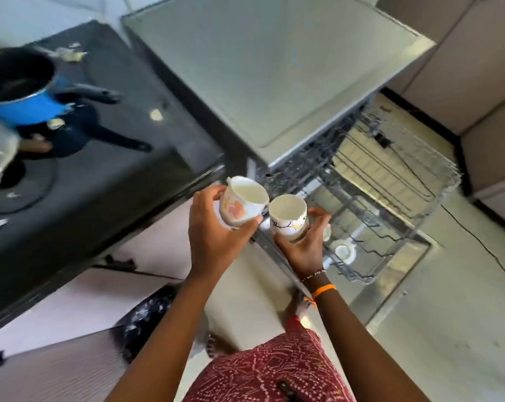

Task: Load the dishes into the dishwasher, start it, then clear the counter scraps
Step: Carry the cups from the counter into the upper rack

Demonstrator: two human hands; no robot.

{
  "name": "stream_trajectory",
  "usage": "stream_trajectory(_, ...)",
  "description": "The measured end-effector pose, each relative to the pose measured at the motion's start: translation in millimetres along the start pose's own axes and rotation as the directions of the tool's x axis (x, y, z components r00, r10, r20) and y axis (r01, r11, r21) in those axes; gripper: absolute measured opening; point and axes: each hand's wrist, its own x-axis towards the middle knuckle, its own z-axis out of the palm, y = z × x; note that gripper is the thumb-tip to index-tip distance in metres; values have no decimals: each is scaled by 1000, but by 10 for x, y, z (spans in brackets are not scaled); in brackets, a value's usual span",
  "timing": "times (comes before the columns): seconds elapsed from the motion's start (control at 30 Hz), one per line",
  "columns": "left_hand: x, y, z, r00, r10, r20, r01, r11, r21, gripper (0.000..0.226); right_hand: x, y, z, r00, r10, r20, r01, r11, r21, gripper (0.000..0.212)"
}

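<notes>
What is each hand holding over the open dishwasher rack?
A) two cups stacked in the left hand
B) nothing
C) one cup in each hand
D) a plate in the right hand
C: the left hand grips one cup and the right hand grips another cup, side by side above the rack.

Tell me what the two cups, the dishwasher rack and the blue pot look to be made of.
Both cups: likely glazed ceramic, glossy white with printed flowers. Dishwasher rack: thin wire grid, probably coated metal. Blue pot: seemingly enamelled or painted metal, shiny blue outside, dark inside; blurred.
</notes>
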Motion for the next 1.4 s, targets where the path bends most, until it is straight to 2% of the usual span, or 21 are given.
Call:
stream_trajectory(0.1, -26, 171, 609, 982, 72, 173, -65, 997, -49, 66, 197, 331, -563, 996, 66, -61, -69, 996, -59, 62)
stream_trajectory(0.23, 0, 251, 1442, 918, 92, 385, -94, 995, -15, 70, 478, 819, -1214, 986, 143, -86, -157, 970, -188, 65)
stream_trajectory(0.4, 117, 232, 2298, 824, -53, 565, -60, 982, 180, 71, 804, 1346, -1704, 943, 300, -141, -329, 900, -286, 66)
stream_trajectory(0.57, 244, 180, 2901, 716, -140, 684, -190, 904, 384, 70, 1117, 1813, -1878, 916, 382, -123, -397, 825, -402, 67)
stream_trajectory(0.7, 335, 137, 3194, 666, -165, 727, -305, 829, 468, 73, 1359, 2056, -1844, 928, 373, -8, -324, 795, -512, 68)
stream_trajectory(0.8, 385, 62, 3327, 657, -201, 727, -313, 804, 505, 77, 1499, 2176, -1776, 936, 345, 69, -244, 778, -579, 66)
stream_trajectory(0.93, 447, -16, 3496, 644, -238, 727, -329, 772, 544, 78, 1589, 2339, -1730, 912, 379, 158, -191, 733, -653, 62)
stream_trajectory(1.17, 418, -98, 3809, 615, -217, 758, -334, 800, 499, 69, 1541, 2415, -1751, 881, 444, 164, -239, 717, -655, 66)
stream_trajectory(1.4, 362, -276, 4037, 580, -152, 800, -489, 721, 491, 66, 1612, 2475, -1799, 868, 454, 203, -231, 731, -642, 67)
